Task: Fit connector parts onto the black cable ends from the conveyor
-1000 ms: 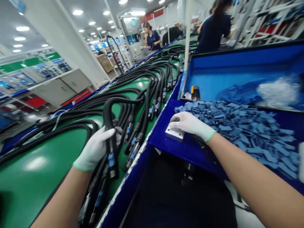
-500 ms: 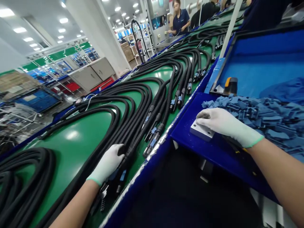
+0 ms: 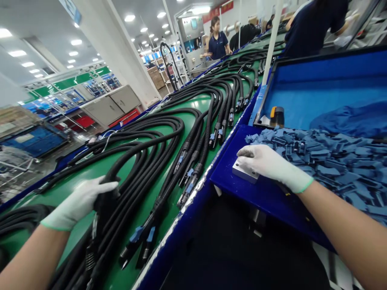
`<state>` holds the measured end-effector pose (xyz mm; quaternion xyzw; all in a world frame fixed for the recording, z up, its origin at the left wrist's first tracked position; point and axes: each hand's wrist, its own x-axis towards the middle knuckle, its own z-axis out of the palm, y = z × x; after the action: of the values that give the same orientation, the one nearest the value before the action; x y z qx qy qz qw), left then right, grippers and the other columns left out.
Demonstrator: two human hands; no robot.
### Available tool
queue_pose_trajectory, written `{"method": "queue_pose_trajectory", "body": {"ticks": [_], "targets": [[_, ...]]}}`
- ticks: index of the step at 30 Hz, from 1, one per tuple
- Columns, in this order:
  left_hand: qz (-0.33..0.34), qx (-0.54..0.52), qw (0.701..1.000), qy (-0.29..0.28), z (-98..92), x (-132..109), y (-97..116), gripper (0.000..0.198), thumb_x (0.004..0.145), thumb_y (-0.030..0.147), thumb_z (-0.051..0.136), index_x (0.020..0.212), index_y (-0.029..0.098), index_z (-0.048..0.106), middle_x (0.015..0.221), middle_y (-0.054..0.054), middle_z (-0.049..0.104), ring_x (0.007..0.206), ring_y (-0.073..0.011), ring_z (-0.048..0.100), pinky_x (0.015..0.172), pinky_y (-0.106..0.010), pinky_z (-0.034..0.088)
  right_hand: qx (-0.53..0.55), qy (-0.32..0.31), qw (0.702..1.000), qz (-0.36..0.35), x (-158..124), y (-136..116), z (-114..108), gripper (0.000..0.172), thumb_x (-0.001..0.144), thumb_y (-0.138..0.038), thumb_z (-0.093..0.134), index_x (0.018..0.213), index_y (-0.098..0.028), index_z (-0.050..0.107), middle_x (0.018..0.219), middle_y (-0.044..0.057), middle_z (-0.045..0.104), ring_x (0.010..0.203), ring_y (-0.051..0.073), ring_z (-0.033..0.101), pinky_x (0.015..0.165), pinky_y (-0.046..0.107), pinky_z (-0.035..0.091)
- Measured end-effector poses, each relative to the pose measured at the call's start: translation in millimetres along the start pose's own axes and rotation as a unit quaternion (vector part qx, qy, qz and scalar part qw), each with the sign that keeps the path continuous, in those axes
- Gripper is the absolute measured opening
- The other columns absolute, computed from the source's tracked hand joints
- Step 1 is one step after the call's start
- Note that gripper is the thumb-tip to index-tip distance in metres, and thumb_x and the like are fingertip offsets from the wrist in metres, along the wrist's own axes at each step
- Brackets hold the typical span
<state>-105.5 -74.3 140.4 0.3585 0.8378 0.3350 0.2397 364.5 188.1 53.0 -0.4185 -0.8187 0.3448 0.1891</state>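
My left hand [image 3: 79,201], in a white glove, is closed round the end of a black corrugated hose [image 3: 133,152] and holds it raised over the green belt. The hose bends away from my fingers towards the other hoses; below the hand hangs a dark end fitting with a spring-like coil [image 3: 90,257]. On the blue shelf, my gloved right hand [image 3: 264,163] is closed over the top of a small silver metal block [image 3: 244,174]. Its fingers hide most of the block's upper face, and whether anything small lies under them cannot be seen. A heap of blue plastic clips [image 3: 329,165] lies beside that hand.
More black hoses [image 3: 169,125] lie in loops along the green conveyor belt [image 3: 145,235], several ends carrying blue clips. A blue tray [image 3: 317,86] stands behind the clip heap, with an orange-and-black tool [image 3: 277,116] at its corner. Co-workers [image 3: 218,43] stand farther along the belt.
My left hand has moved left and lifted a hose end away from the bundle near the belt's edge. My right hand stays over the metal block. The view has shifted slightly.
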Motion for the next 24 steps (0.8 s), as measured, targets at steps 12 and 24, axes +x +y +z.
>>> {"method": "queue_pose_trajectory", "body": {"ticks": [12, 24], "targets": [[0.108, -0.350, 0.927, -0.082, 183.2, -54, 121, 0.035, 0.086, 0.047, 0.076, 0.100, 0.016, 0.070, 0.096, -0.007, 0.074, 0.091, -0.0219, 0.068, 0.087, -0.033, 0.056, 0.381, -0.164, 0.909, -0.029, -91, -82, 89, 0.085, 0.072, -0.026, 0.083, 0.150, -0.031, 0.048, 0.133, 0.005, 0.066, 0.100, 0.024, 0.069, 0.088, 0.038, 0.056], [0.187, -0.056, 0.980, -0.046, 222.3, -59, 134, 0.036, 0.089, 0.053, 0.069, 0.091, 0.018, 0.064, 0.080, 0.000, 0.066, 0.073, -0.0182, 0.058, 0.067, -0.025, 0.048, 0.265, 0.016, 0.964, 0.011, -137, -46, 69, 0.061, 0.074, -0.019, 0.076, 0.132, -0.025, 0.059, 0.132, 0.006, 0.064, 0.118, 0.025, 0.062, 0.105, 0.038, 0.048]]}}
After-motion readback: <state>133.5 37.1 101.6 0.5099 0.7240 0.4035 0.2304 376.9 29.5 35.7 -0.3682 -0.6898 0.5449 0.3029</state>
